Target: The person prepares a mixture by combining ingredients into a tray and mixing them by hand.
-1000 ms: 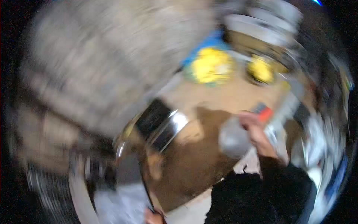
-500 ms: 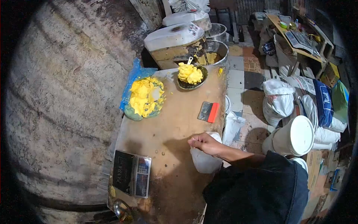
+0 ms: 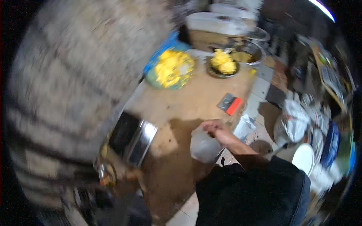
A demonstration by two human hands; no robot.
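Observation:
My right hand [image 3: 214, 128] has its fingers closed around the upper rim of a translucent white plastic container [image 3: 203, 147], held over the near right edge of the worktable [image 3: 177, 101]. Just beyond the hand, a scraper with a red grip [image 3: 233, 106] lies on the tabletop. Left of the container is a weighing scale [image 3: 141, 143], smeared by motion. I cannot make out my left hand in the blurred picture. Farther back, a soft yellow mass [image 3: 171, 69] rests on blue plastic, beside a dark bowl [image 3: 225, 75] heaped with yellow paste [image 3: 224, 61].
A shiny metal bowl [image 3: 107, 173] is at the table's lower left. Behind the table stand mixing machines [image 3: 217, 24] with a round metal bowl [image 3: 252, 52]. A rough wall [image 3: 90, 67] runs along the left. On the right floor are sacks [image 3: 292, 120] and a white-lidded bucket [image 3: 303, 158].
The view has swung, so the table appears tilted and blurred, with its far things shifted right and up. My right hand still grips the container, which looks tipped slightly differently.

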